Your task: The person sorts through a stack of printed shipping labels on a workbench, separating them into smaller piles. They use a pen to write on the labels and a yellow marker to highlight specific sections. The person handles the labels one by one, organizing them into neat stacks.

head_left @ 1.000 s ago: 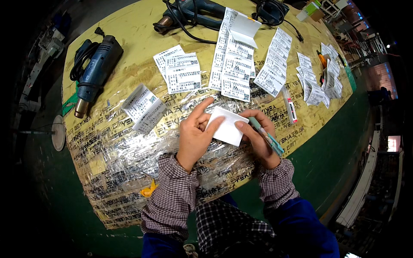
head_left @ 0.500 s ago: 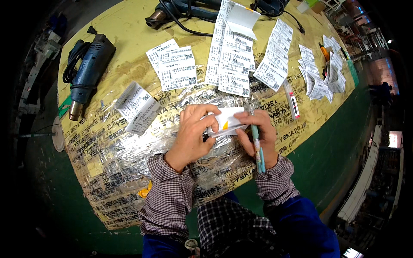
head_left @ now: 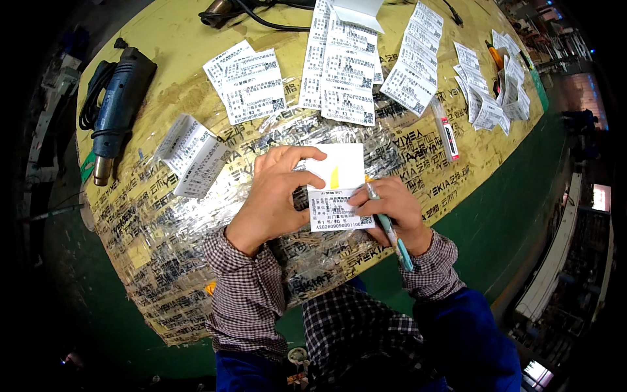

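A white label strip (head_left: 339,186) with a yellow mark and a printed lower label lies flat on the tape-covered table (head_left: 163,248) in front of me. My left hand (head_left: 277,193) presses on its left edge, fingers across the top. My right hand (head_left: 392,209) grips a teal highlighter pen (head_left: 390,228), its orange tip touching the strip's right edge.
Several printed label strips (head_left: 343,65) lie across the far half of the table, with a folded stack (head_left: 192,153) at left. A blue heat gun (head_left: 117,108) rests at the far left, and a red-and-white marker (head_left: 445,129) lies at right. Another tool's cord (head_left: 261,16) runs along the far edge.
The label strip was held folded between both hands; now it lies flat, pressed by my left hand. The pen has swung so its tip meets the strip.
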`<state>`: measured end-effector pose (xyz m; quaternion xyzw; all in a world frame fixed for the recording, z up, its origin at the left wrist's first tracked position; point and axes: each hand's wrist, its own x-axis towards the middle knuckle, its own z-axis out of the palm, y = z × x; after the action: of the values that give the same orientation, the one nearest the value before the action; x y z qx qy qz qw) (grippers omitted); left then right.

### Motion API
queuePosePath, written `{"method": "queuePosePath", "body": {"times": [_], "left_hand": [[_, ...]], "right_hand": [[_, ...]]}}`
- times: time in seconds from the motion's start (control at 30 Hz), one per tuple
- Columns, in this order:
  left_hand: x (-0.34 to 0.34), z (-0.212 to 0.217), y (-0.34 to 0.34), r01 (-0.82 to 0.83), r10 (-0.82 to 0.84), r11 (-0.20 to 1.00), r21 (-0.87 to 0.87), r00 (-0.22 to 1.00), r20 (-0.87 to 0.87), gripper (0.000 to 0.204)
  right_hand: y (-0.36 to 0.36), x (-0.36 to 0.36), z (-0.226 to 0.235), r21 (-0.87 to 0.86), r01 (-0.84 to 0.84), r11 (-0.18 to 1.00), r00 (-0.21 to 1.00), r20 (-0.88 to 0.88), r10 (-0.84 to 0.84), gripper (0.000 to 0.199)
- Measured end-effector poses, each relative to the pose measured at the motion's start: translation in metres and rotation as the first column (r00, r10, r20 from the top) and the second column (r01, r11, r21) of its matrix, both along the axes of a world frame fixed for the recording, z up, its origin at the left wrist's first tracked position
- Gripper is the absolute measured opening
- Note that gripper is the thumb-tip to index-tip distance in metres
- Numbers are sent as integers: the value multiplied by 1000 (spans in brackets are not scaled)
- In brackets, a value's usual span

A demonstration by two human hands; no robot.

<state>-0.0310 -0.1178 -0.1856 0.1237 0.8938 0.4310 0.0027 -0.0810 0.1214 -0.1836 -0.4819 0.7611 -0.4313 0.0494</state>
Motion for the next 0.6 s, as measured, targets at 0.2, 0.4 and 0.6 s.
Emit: {"method": "queuePosePath", "body": {"times": [0.2,0.4,0.6], "left_hand": [[0,1,0,5,-5,1000,-13,1000,10,30],[0,1,1,6,-6,1000,-19,1000,23,31],[-1,3,1,7,-7,1000,-23,999,37,30]], "right_hand": [[1,-2,2,87,39,995,994,-110,-30,18],[-2,-2,-2,113,76,991,991,-122,-62,17],[-2,-1,-4,96,90,991,993,-85,-82,20]]}}
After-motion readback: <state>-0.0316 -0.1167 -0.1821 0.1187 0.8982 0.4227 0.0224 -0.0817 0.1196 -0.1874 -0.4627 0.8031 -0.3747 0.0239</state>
